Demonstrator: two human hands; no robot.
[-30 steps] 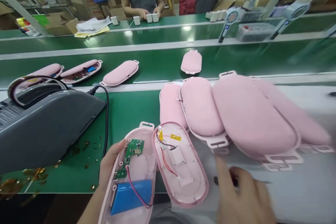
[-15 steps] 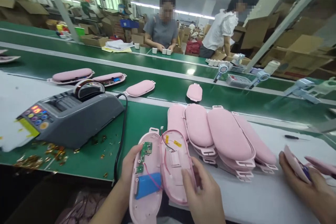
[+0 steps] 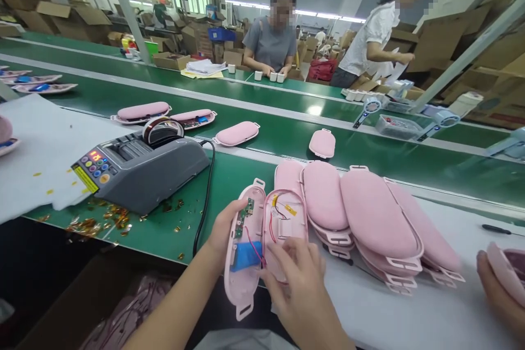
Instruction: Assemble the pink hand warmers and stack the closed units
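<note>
Clamps the left hand (image 3: 225, 229) on the left rim of an open pink case (image 3: 243, 284), at the near edge of the bench (image 3: 225, 172); holds the right hand (image 3: 301, 279) over its right half (image 3: 297, 229), with fingertips (image 3: 267, 278) beside the red wires (image 3: 253, 241), cannot tell whether pinching; has gold scraps (image 3: 118, 214) and a tape dispenser (image 3: 151, 175) to the left, stacked pink cases (image 3: 379, 213) to the right; faces loose pink cases (image 3: 238, 134) farther off, then a person in grey (image 3: 270, 44)
</note>
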